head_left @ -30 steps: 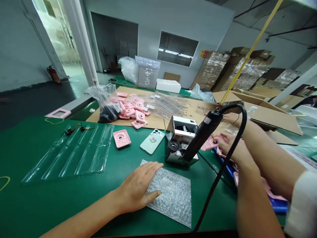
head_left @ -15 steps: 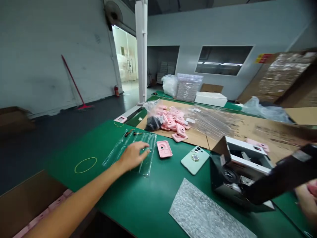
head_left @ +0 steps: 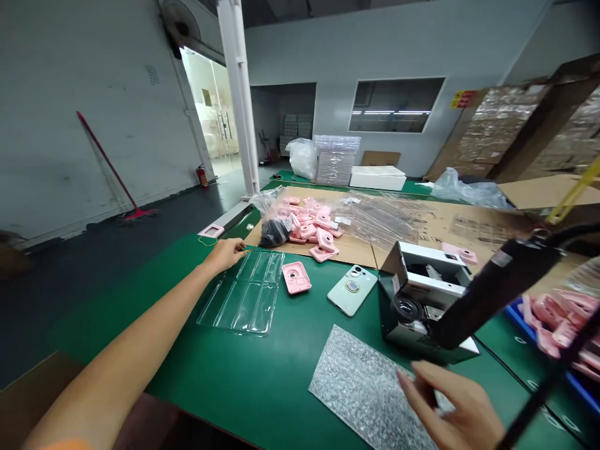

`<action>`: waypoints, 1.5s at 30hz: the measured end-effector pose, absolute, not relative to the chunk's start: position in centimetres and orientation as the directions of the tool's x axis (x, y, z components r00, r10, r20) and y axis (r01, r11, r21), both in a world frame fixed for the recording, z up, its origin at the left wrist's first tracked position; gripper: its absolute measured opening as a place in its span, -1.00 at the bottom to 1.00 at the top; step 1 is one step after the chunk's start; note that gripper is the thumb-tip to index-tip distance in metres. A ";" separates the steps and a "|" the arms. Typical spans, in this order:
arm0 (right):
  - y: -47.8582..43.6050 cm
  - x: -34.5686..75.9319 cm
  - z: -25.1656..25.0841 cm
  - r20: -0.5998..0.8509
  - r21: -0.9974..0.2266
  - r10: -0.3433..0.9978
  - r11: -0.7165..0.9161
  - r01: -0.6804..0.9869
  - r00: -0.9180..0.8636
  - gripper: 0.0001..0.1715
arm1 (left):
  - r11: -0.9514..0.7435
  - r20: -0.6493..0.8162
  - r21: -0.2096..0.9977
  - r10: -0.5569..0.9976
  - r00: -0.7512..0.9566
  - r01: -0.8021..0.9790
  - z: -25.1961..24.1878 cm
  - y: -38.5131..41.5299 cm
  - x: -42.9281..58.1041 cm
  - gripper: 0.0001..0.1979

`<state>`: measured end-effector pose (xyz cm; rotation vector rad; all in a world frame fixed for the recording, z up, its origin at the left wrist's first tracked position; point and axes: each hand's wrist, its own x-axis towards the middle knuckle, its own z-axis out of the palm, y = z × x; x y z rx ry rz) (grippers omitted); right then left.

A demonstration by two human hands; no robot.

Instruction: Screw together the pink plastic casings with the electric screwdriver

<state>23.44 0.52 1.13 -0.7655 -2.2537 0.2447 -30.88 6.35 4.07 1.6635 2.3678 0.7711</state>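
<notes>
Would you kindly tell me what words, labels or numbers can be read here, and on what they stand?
Nothing is legible.
Yellow-red sign on the cartons: too small.
Printing on the cardboard sheet: too blurred.
White label on the black corded tool: too small.

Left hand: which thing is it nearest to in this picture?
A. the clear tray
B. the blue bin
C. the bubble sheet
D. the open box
A. The left hand is at the far end of the clear tray, while the bubble sheet lies much farther away.
</notes>
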 end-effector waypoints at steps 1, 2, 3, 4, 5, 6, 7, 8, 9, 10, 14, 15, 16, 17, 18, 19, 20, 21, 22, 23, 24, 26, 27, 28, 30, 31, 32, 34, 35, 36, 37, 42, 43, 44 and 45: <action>1.1 21.7 1.6 0.569 -0.375 0.566 0.824 0.425 -0.596 -0.53 | 0.238 0.186 0.518 0.906 -0.380 0.822 4.3 6.1 -30.4 -0.65; 1.9 19.7 2.1 0.540 -0.378 0.558 0.830 0.411 -0.630 -0.53 | 0.216 0.197 0.550 0.905 -0.376 0.807 4.6 5.6 -29.7 -0.62; 2.9 17.4 2.7 0.500 -0.381 0.559 0.828 0.412 -0.662 -0.55 | 0.190 0.198 0.581 0.910 -0.364 0.791 4.7 5.1 -28.8 -0.59; 4.1 15.1 3.1 0.435 -0.387 0.579 0.812 0.438 -0.690 -0.62 | 0.159 0.194 0.612 0.919 -0.342 0.775 4.9 4.4 -27.8 -0.58; 5.4 12.7 3.4 0.329 -0.392 0.632 0.767 0.508 -0.702 -0.73 | 0.127 0.184 0.642 0.932 -0.313 0.756 4.9 3.7 -26.8 -0.56; 6.8 10.4 3.6 0.209 -0.384 0.697 0.703 0.598 -0.686 -0.86 | 0.096 0.174 0.671 0.944 -0.282 0.735 4.9 2.8 -25.7 -0.55; 8.1 8.2 3.6 0.172 -0.380 0.724 0.674 0.633 -0.668 -0.86 | 0.067 0.164 0.699 0.954 -0.251 0.712 4.8 1.9 -24.6 -0.55; 9.2 6.1 3.4 0.150 -0.376 0.741 0.655 0.655 -0.654 -0.76 | 0.046 0.153 0.723 0.962 -0.225 0.689 4.7 1.0 -23.6 -0.55; 10.2 4.4 3.1 0.122 -0.372 0.756 0.636 0.676 -0.643 -0.61 | 0.035 0.139 0.745 0.969 -0.206 0.667 4.6 0.2 -22.7 -0.55; 11.0 2.8 2.7 0.103 -0.368 0.768 0.620 0.693 -0.632 -0.43 | 0.029 0.122 0.764 0.974 -0.189 0.645 4.6 -0.7 -21.9 -0.56; 12.2 -1.0 1.3 0.072 -0.338 0.766 0.622 0.707 -0.639 -0.29 | 0.023 0.069 0.830 0.987 -0.144 0.558 4.4 -3.2 -20.1 -0.52; 12.1 -1.4 1.2 0.074 -0.330 0.750 0.640 0.694 -0.658 -0.43 | 0.021 0.066 0.840 0.988 -0.141 0.542 4.4 -3.7 -19.8 -0.51; 11.9 -1.4 1.2 0.078 -0.322 0.730 0.663 0.676 -0.679 -0.56 | 0.019 0.066 0.851 0.988 -0.142 0.525 4.4 -4.1 -19.5 -0.51; 11.6 -1.2 1.4 0.086 -0.315 0.707 0.688 0.654 -0.702 -0.65 | 0.013 0.070 0.864 0.987 -0.146 0.503 4.4 -4.4 -19.2 -0.51; 11.2 -0.7 1.8 0.099 -0.309 0.682 0.713 0.629 -0.724 -0.70 | 0.003 0.081 0.882 0.984 -0.157 0.471 4.4 -4.7 -18.9 -0.52; 10.7 0.2 2.3 0.116 -0.305 0.655 0.739 0.601 -0.747 -0.73 | -0.013 0.095 0.903 0.981 -0.168 0.430 4.4 -5.0 -18.4 -0.53; 10.1 1.5 2.9 0.131 -0.303 0.626 0.763 0.570 -0.769 -0.73 | -0.033 0.109 0.923 0.978 -0.178 0.383 4.3 -5.2 -17.9 -0.53; 9.4 3.1 3.6 0.142 -0.305 0.598 0.784 0.540 -0.789 -0.71 | -0.053 0.119 0.941 0.976 -0.183 0.333 4.3 -5.5 -17.2 -0.53; 8.7 5.0 4.3 0.149 -0.312 0.567 0.804 0.506 -0.810 -0.69 | -0.069 0.123 0.957 0.976 -0.179 0.283 4.2 -5.7 -16.5 -0.53; 7.9 7.1 5.0 0.141 -0.322 0.540 0.818 0.477 -0.830 -0.65 | -0.079 0.120 0.968 0.979 -0.162 0.236 4.1 -5.8 -15.6 -0.53; 7.1 9.3 5.6 0.131 -0.340 0.515 0.826 0.450 -0.847 -0.61 | -0.083 0.109 0.979 0.985 -0.132 0.187 4.1 -5.9 -14.6 -0.53; 5.6 13.7 6.3 0.094 -0.385 0.486 0.823 0.419 -0.869 -0.57 | -0.070 0.074 0.994 0.996 -0.046 0.084 4.1 -6.0 -12.4 -0.53; 4.9 15.7 6.3 0.070 -0.405 0.494 0.808 0.428 -0.867 -0.58 | -0.058 0.057 0.997 0.998 0.006 0.044 4.1 -5.9 -11.3 -0.53; 4.3 17.5 6.1 0.039 -0.420 0.513 0.787 0.451 -0.858 -0.57 | -0.049 0.048 0.999 0.997 0.058 0.019 4.1 -5.7 -10.1 -0.54; 3.2 20.2 5.1 -0.020 -0.418 0.589 0.729 0.542 -0.808 -0.56 | -0.068 0.064 0.997 0.988 0.138 0.022 3.9 -5.2 -8.0 -0.55; 2.7 21.2 4.4 -0.031 -0.398 0.647 0.691 0.603 -0.762 -0.57 | -0.098 0.090 0.994 0.983 0.162 0.044 3.7 -4.9 -7.0 -0.57; 2.2 22.0 3.6 -0.029 -0.379 0.706 0.647 0.662 -0.707 -0.56 | -0.137 0.123 0.988 0.977 0.174 0.072 3.5 -4.5 -6.1 -0.58; 1.3 23.0 2.4 -0.042 -0.367 0.791 0.556 0.746 -0.610 -0.44 | -0.205 0.183 0.971 0.968 0.173 0.121 3.0 -3.8 -4.7 -0.61; 0.9 23.2 2.0 -0.064 -0.373 0.808 0.525 0.765 -0.586 -0.37 | -0.224 0.201 0.965 0.965 0.167 0.138 2.8 -3.4 -4.1 -0.63; 0.6 23.4 1.9 -0.090 -0.377 0.810 0.510 0.773 -0.579 -0.33 | -0.235 0.211 0.960 0.964 0.162 0.150 2.5 -3.1 -3.7 -0.64; 0.4 23.4 1.9 -0.110 -0.371 0.804 0.512 0.775 -0.584 -0.35 | -0.238 0.213 0.958 0.964 0.160 0.160 2.3 -2.8 -3.3 -0.64; 1.5 22.3 2.7 -0.056 -0.270 0.750 0.624 0.734 -0.659 -0.69 | -0.175 0.136 0.959 0.974 0.180 0.223 1.5 -2.8 -2.0 -0.62; 1.9 21.9 2.8 -0.074 -0.286 0.719 0.648 0.706 -0.691 -0.77 | -0.167 0.126 0.957 0.976 0.178 0.238 1.3 -3.1 -1.9 -0.62; 2.2 21.6 2.8 -0.097 -0.310 0.688 0.666 0.679 -0.719 -0.83 | -0.168 0.124 0.952 0.976 0.178 0.255 1.2 -3.4 -1.8 -0.64; 2.5 21.3 2.7 -0.116 -0.332 0.662 0.677 0.657 -0.740 -0.83 | -0.177 0.129 0.944 0.974 0.184 0.278 1.2 -3.8 -1.7 -0.67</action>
